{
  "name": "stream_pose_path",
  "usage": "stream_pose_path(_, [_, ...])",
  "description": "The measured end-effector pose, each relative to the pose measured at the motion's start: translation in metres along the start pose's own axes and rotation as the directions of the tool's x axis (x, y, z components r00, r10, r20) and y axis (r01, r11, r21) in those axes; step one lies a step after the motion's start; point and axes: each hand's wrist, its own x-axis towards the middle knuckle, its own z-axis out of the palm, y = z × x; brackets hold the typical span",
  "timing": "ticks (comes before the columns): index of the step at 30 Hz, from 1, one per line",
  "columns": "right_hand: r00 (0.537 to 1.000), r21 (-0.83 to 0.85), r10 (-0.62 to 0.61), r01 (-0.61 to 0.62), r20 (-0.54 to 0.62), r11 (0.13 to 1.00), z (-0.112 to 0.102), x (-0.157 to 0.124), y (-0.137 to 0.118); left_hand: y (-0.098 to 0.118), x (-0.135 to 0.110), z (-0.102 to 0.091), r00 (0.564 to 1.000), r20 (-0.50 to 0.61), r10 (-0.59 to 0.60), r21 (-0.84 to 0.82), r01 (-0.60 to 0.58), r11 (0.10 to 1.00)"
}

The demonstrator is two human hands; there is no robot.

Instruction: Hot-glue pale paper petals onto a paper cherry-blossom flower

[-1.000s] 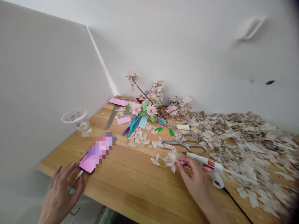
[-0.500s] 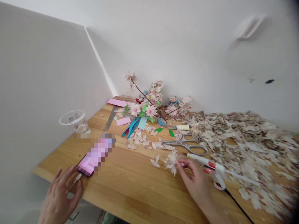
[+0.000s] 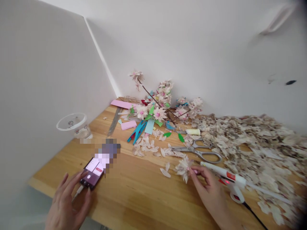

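My right hand (image 3: 208, 185) pinches a pale, many-petalled handmade flower (image 3: 182, 168) near its pink base, just over the wooden table. Two or so loose petals (image 3: 165, 172) lie left of the flower. At the left, my left hand (image 3: 69, 198) has its fingers spread, a fingertip at the lower end of a smartphone (image 3: 94, 171) lying on the table. The phone's screen is lit, its upper part blurred out, and a white cable (image 3: 78, 192) runs from its bottom edge. A white hot glue gun (image 3: 224, 175) with a red light lies right of my right hand.
Grey scissors (image 3: 199, 150) lie beyond the flower. A large heap of dried petals (image 3: 254, 140) covers the right side. Finished flowers on a branch (image 3: 153, 102), blue tweezers-like clips (image 3: 137, 131) and paper pieces sit at the back. A clear plastic cup (image 3: 74, 123) stands left.
The phone screen has switched from a pink picture to a page with a red button. My left hand has moved slightly right, onto the phone's edge. The view has shifted a little.
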Motion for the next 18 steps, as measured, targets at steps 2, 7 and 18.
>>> stream_pose_path(2, [1.000, -0.022, 0.008, -0.008, -0.008, 1.000, 0.001, 0.000, 0.000, -0.002, 0.002, 0.000, 0.998, -0.002, 0.068, 0.043, -0.068, 0.997])
stream_pose_path(7, [1.000, -0.041, 0.013, -0.013, 0.001, 0.999, 0.005, 0.000, 0.003, -0.006, 0.007, -0.002, 0.991, 0.000, 0.134, 0.088, -0.133, 0.987])
stream_pose_path(18, [1.000, -0.030, 0.030, -0.030, 0.006, 0.999, 0.009, 0.004, 0.000, -0.011, 0.010, -0.001, 0.979, 0.015, 0.204, 0.084, -0.204, 0.975])
